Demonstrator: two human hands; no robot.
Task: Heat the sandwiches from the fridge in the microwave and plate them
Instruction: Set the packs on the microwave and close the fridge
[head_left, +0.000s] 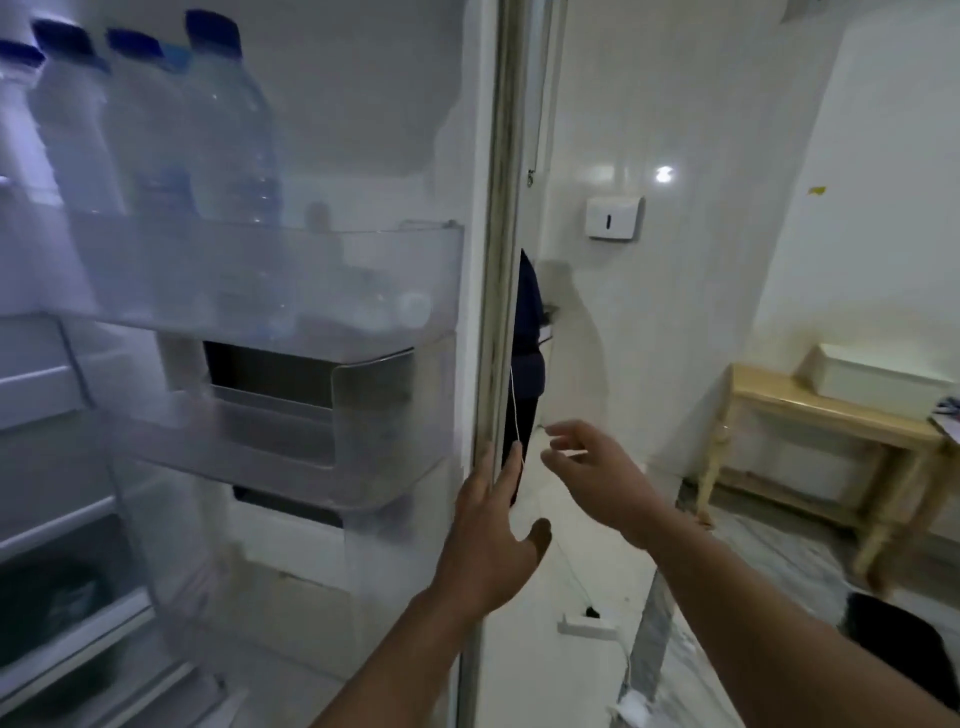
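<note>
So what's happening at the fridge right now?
The fridge door stands open, and the person's left hand lies flat against its edge with straight fingers, holding nothing. The right hand hovers open beside it, also carrying nothing. Water bottles with blue caps stand in the door's top shelf. No sandwiches or microwave show in this view, so the heating has not started as far as can be seen.
</note>
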